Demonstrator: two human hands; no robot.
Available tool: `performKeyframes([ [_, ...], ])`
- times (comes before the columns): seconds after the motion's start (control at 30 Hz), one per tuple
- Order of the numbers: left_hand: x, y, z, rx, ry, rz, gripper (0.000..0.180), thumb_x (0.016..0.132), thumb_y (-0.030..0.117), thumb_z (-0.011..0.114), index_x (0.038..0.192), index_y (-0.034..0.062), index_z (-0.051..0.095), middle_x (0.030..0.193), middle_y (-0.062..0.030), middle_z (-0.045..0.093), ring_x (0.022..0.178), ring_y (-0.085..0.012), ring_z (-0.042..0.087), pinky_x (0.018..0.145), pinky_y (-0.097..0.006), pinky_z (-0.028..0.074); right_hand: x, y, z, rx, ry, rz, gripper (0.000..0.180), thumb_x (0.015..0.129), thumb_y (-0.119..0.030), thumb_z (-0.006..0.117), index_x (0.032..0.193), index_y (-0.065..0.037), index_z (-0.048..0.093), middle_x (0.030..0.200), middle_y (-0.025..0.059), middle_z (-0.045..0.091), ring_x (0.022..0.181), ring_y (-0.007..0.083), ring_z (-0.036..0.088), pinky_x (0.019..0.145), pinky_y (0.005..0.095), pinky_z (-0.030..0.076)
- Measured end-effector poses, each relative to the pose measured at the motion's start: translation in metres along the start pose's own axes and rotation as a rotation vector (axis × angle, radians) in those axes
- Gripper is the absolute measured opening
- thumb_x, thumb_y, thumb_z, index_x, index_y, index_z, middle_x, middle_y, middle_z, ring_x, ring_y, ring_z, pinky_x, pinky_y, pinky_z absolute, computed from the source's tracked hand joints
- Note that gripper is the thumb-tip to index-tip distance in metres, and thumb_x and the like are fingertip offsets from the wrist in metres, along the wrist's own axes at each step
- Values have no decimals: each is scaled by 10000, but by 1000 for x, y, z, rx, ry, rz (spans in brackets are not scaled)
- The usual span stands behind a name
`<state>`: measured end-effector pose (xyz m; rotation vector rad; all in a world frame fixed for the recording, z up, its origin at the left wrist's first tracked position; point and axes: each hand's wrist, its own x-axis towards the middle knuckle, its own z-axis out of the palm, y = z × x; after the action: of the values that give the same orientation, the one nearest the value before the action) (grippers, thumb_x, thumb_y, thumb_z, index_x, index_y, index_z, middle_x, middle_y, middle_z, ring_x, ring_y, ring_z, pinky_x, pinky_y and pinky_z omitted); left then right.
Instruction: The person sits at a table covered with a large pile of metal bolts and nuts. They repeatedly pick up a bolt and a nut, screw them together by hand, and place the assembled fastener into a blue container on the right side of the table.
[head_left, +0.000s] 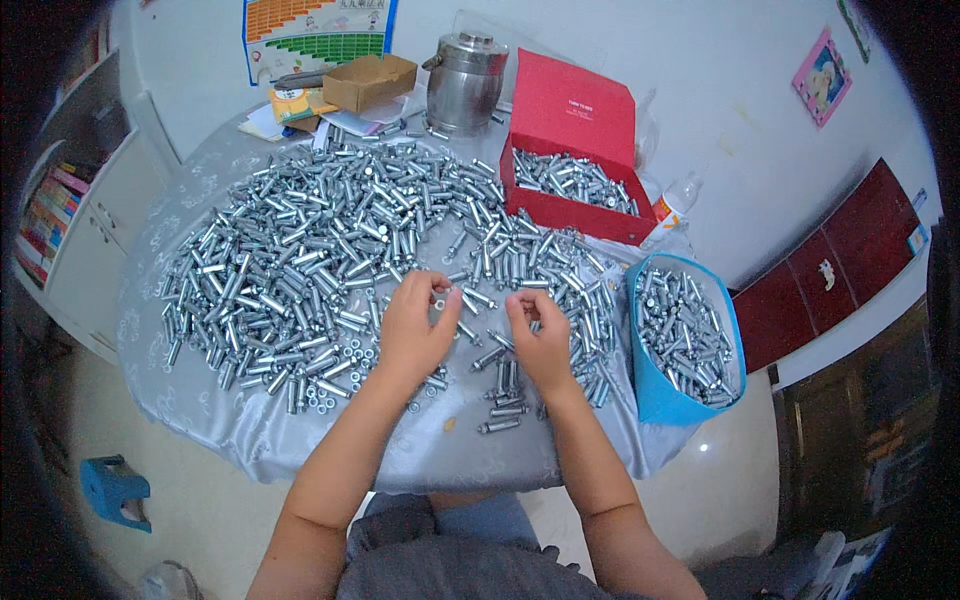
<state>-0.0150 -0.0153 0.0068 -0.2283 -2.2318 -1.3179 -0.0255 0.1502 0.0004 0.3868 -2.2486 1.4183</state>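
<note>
We've got both hands mid-frame over the desk (200, 420): left hand (415, 335) pinching a small bolt (441, 297) at its fingertips, right hand (540, 340) pinching another, the big bolt pile (300, 260) lying closer to the left hand.

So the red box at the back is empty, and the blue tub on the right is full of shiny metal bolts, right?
Not quite. The head view shows the red box is not empty: it holds a layer of shiny metal bolts under its raised lid. The rest is right: the blue tub on the right is full of the same bolts.
</note>
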Motion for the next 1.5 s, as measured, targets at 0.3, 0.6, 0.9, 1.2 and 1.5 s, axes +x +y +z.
performKeyframes([
  [0.3,-1,-12,1,-49,52,40,177,760,144,560,859,9,504,800,-126,506,715,-241,510,663,-320,410,82,23,39,-548,-243,-227,176,747,-138,545,883,-78,638,842,157,543,841,307,514,716,385,432],
  [0.6,0,-23,3,-32,82,98,178,752,133,565,869,16,501,801,-125,508,706,-252,506,648,-333,407,127,66,111,-935,-245,-355,160,709,-134,514,796,-83,638,860,146,536,839,304,514,678,397,443],
  [0.9,-2,-22,4,-48,60,81,172,754,128,552,859,1,502,791,-144,508,742,-282,518,666,-347,412,146,71,136,-1140,-225,-283,139,719,-154,545,775,-64,634,879,115,578,852,261,555,684,381,451],
  [1.2,-1,-26,7,-11,47,98,151,745,121,553,834,5,511,788,-147,519,763,-307,515,674,-363,409,128,62,102,-1004,-353,-355,134,739,-140,529,741,-49,627,771,135,589,769,291,578,640,375,472],
  [1.5,-3,-34,5,148,4,63,150,741,146,560,814,19,529,781,-136,533,763,-310,515,676,-383,407,44,37,39,-756,-234,-500,125,733,-178,586,742,-54,573,741,111,545,760,288,499,703,393,383],
])
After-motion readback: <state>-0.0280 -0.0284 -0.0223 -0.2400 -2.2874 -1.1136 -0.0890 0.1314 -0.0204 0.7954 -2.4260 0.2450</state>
